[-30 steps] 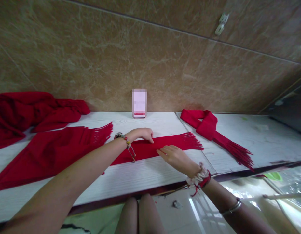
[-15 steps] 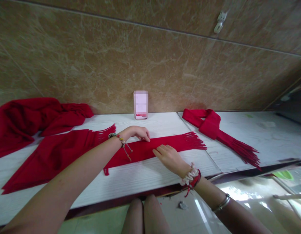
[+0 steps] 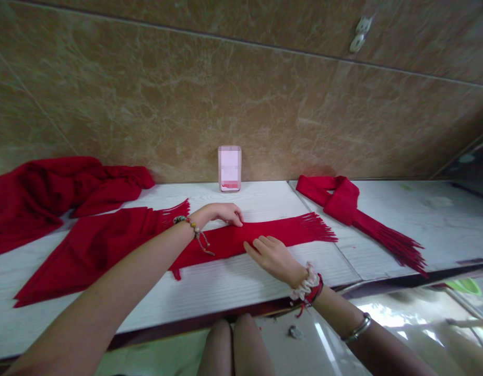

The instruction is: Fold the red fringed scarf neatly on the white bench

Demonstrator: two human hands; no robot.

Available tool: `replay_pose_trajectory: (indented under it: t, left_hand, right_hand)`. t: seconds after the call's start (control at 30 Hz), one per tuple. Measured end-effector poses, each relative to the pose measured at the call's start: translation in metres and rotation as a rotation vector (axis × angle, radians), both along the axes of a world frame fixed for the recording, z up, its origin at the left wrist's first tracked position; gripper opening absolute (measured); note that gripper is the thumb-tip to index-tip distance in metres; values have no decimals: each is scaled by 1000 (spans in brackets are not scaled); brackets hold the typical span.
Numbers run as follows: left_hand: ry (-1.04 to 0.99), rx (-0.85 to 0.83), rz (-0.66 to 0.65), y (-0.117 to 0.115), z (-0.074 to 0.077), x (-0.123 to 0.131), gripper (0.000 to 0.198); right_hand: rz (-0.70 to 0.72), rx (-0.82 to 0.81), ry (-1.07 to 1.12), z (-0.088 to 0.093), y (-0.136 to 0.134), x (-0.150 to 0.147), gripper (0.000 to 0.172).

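Observation:
A red fringed scarf (image 3: 281,231) lies in a narrow folded strip across the white board, its fringe to the right. My left hand (image 3: 228,213) pinches the strip's far edge, thumb and fingers together. At the near edge, the curled fingers of my right hand (image 3: 271,256) grip the cloth. On the left the red cloth widens into a pointed, slanting fold (image 3: 88,250), partly hidden behind my left forearm. A small red tab (image 3: 177,273) sticks out below the strip.
A phone (image 3: 230,168) leans upright against the brown marbled wall (image 3: 186,104). Bunched red cloth (image 3: 53,188) lies at the far left. To the right rests another red scarf (image 3: 341,203), looped, with its fringe near the board's front edge. A white hook (image 3: 361,34) is on the wall.
The view has shifted slightly. The left fold's tip and the small tab have moved a little to the right. Both hands keep nearly the same place on the strip.

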State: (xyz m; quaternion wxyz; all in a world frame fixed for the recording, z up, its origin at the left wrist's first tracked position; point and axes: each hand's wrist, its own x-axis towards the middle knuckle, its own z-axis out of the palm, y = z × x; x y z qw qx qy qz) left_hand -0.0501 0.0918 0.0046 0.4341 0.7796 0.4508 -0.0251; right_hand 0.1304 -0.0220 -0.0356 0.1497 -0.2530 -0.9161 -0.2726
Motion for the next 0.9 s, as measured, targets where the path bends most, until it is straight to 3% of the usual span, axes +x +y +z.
replay_pose_trajectory:
  t: [0.23,0.4,0.57,0.77,0.9]
  left_hand:
    - [-227,-12,0,-1,8,-1,24]
    - [-365,42,6,5,21,18,18]
    - [-429,20,28,12,31,55,19]
    - [-444,6,-30,13,46,108,22]
    - [-406,4,6,13,43,145,24]
  right_hand:
    - [-57,-11,113,4,-1,9,31]
    - [-148,-48,239,7,3,18,35]
    - [-257,-104,429,9,2,41,40]
    - [-309,-143,739,16,-4,78,34]
    - [-383,-181,863,12,-2,104,29]
